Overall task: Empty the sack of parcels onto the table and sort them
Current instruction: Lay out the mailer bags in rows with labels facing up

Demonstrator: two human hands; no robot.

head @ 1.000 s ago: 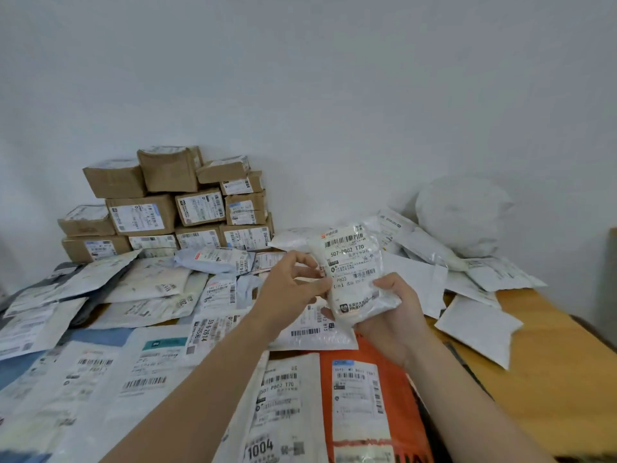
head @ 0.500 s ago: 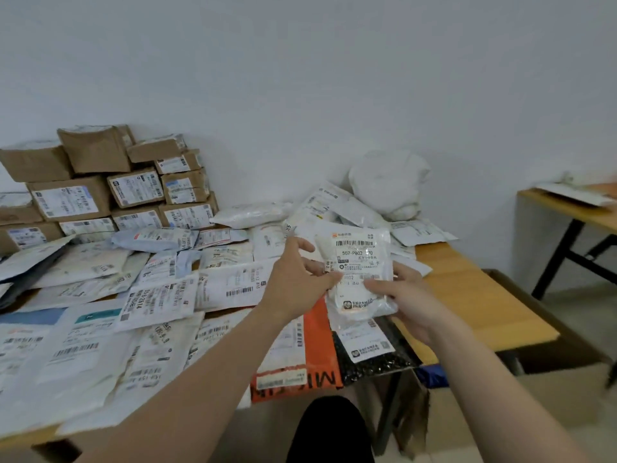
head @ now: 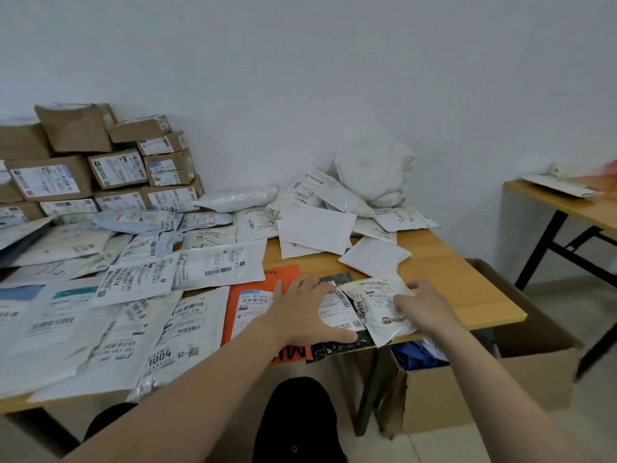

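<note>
Lower centre of frame: small white plastic mailer pouch [head: 379, 307] lying flat on wooden tabletop [head: 467, 279], long axis pointing away; right hand [head: 425, 307] spread flat on its right edge; left hand [head: 309, 312] splayed just left.

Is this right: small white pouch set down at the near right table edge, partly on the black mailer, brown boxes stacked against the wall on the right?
One thing is off. In the head view the brown boxes are stacked against the wall on the left, not the right. The rest holds: the white pouch lies at the near right edge of the table, partly on the black mailer.
</note>
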